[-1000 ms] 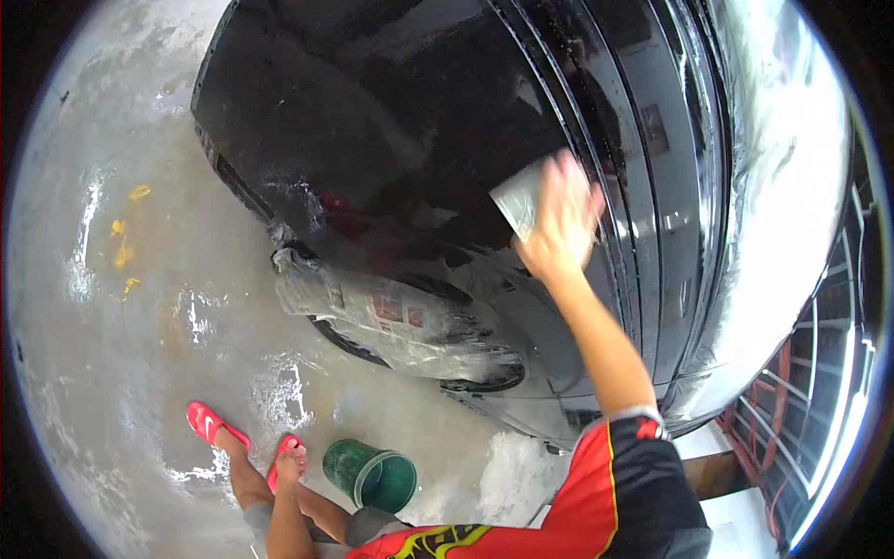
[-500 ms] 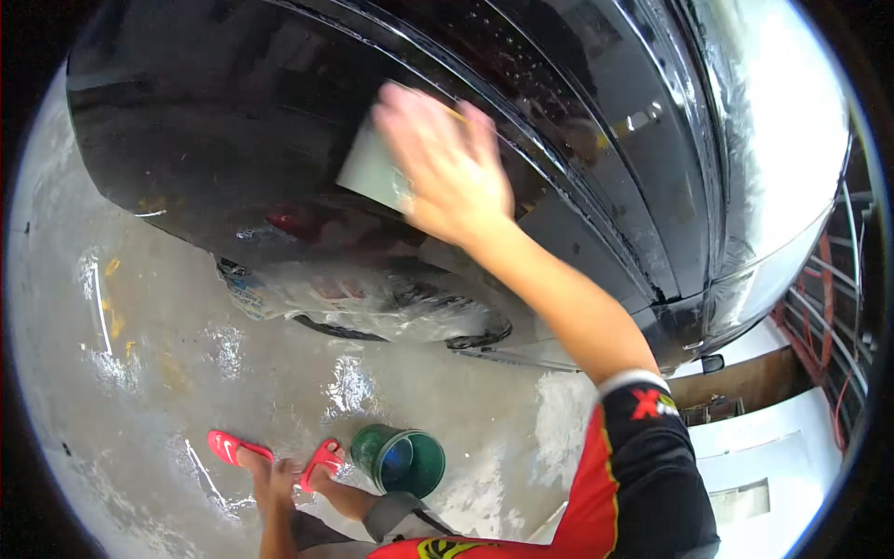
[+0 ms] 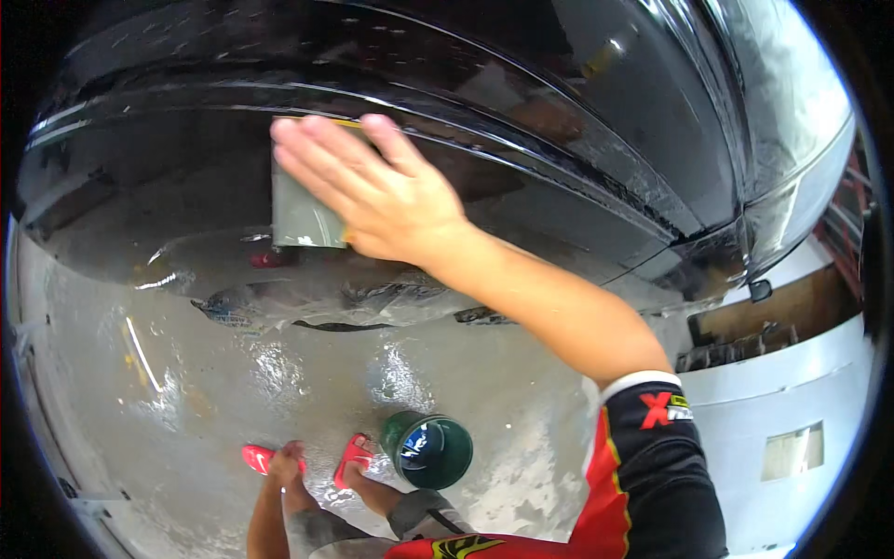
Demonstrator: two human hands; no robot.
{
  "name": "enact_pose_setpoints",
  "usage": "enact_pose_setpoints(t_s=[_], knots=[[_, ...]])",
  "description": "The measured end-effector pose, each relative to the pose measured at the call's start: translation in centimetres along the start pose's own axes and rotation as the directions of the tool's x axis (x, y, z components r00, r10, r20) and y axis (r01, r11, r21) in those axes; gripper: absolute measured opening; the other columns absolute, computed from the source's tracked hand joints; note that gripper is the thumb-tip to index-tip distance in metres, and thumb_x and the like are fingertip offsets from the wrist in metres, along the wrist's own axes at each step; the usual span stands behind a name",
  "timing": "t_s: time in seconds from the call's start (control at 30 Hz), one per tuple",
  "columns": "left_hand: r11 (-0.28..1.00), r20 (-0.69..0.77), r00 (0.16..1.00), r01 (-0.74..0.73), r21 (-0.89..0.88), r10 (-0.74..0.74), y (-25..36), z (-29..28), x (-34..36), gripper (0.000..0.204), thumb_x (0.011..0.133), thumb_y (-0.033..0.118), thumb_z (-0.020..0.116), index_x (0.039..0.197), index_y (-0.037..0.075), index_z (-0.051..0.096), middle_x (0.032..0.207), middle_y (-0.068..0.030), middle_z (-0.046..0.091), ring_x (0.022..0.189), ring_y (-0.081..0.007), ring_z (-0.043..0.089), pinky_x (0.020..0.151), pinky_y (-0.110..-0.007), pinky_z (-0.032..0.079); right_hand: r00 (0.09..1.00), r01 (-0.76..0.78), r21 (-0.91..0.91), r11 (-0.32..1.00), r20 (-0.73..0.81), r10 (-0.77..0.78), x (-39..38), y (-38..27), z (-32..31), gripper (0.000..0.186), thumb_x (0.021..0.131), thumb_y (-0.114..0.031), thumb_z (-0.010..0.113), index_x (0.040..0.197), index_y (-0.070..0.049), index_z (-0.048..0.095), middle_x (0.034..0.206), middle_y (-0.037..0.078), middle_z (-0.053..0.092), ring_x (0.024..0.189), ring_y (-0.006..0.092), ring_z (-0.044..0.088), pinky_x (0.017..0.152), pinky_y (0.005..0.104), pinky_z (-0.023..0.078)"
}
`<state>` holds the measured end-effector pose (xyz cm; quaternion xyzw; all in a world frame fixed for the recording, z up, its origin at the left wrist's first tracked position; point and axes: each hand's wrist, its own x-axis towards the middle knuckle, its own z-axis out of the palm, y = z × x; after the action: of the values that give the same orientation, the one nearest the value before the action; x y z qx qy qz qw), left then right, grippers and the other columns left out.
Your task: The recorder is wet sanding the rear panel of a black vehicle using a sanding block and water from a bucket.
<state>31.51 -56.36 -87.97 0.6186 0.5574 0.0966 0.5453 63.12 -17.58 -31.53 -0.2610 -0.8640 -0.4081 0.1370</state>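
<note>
"If you start at the left, what could spoil this?"

"Low down, my left grip (image 3: 291, 456) hangs in front of the left slipper (image 3: 256, 456); I can't tell whether its fingers hold anything. The floor (image 3: 205, 438) shines wet in patches, so a slipper could slide if I lean too far."

"And higher up?"

"The grey sheet (image 3: 303, 216) lies against the dark car panel (image 3: 186, 177), partly covered by my right grip (image 3: 391, 205), which is spread flat, fingers straight rather than curled round it. If that surface is slick, the sheet could skid out from under me."

"Any trouble near your fingertips?"

"They sit near the ridge line (image 3: 410, 110). Straying up onto it, I might snag the sheet or press unevenly."

"Further right?"

"The green bucket (image 3: 396, 433) stands just beside the right slipper (image 3: 352, 461); a careless sidestep could tip it and wet my footing more."
</note>
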Motion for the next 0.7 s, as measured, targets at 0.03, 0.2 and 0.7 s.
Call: enact_pose_setpoints(t_s=[0.03, 0.2, 0.7], knots=[[0.983, 0.065, 0.988, 0.144, -0.117, -0.137, 4.4, 1.8, 2.5, 0.037, 0.094, 0.032, 0.049, 0.116, 0.008, 0.066, 0.111, -0.0190, 0.068, 0.108, -0.0339, 0.064, 0.093, -0.042, 0.050, 0.994, 0.006, -0.043, 0.999, 0.107, -0.002, -4.5, 2.6, -0.5, 0.071, 0.073, -0.018, 0.051, 0.144, -0.012, 0.047, 0.151, 0.005, 0.043, 0.135, 0.0223, 0.046, 0.112, 0.0462, 0.030], [0.995, 0.003, 1.000, 0.009, -0.098, -0.009, -1.0, -3.4, -8.2, 0.027, 0.101, 0.023, 0.048, 0.110, 0.002, 0.061, 0.092, -0.0095, 0.068, 0.080, -0.0191, 0.065, 0.069, -0.032, 0.053, 0.897, -0.162, -0.281, 0.946, 0.357, 0.260, -27.0, 12.3, -8.3, 0.062, 0.070, -0.023, 0.062, 0.130, -0.007, 0.056, 0.134, 0.017, 0.054, 0.122, 0.0320, 0.052, 0.101, 0.0564, 0.035], [0.937, -0.038, 0.942, 0.335, 0.098, -0.332, 12.7, -7.3, -5.8, 0.032, 0.100, 0.025, 0.044, 0.103, 0.001, 0.065, 0.082, -0.0145, 0.070, 0.073, -0.0202, 0.069, 0.066, -0.035, 0.055, 0.805, -0.422, -0.101, 0.901, 0.414, 0.424, -37.3, 11.4, -9.8, 0.061, 0.070, -0.011, 0.058, 0.130, -0.002, 0.052, 0.135, 0.019, 0.051, 0.121, 0.0345, 0.050, 0.094, 0.0566, 0.040]])
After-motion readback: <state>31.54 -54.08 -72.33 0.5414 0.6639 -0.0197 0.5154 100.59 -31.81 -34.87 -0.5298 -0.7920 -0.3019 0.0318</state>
